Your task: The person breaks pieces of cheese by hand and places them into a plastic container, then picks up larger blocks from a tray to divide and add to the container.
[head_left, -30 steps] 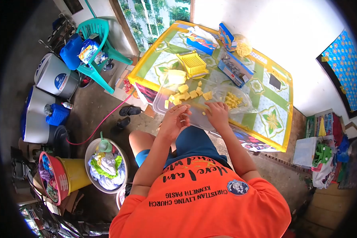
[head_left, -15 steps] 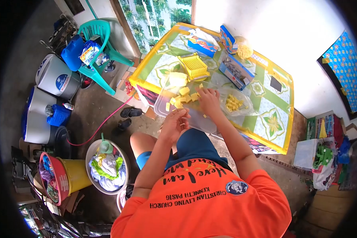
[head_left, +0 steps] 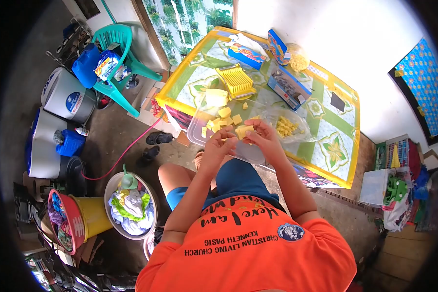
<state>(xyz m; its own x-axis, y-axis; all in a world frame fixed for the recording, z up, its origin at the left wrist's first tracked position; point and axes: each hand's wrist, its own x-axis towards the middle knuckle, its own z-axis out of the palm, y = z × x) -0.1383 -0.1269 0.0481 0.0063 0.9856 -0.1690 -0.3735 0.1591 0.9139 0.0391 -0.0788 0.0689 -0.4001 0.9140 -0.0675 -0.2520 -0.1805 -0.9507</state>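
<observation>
Since the earlier frame, the right hand (head_left: 267, 138) has drawn nearer. From left, loose chunks (head_left: 224, 113) lie within reach on the tray (head_left: 249, 154); the left hand (head_left: 219, 149) curls beside a yellow chunk (head_left: 242, 132), contact unclear; the right pinches it over the tray, perhaps catching crumbs; small pieces (head_left: 286, 126) sit apart, right.

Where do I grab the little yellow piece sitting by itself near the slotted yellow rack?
Probably pinch the little yellow piece by opposite sides, from above: it looks small and chunky, its top is in view, and the other yellow pieces lie apart.
</observation>
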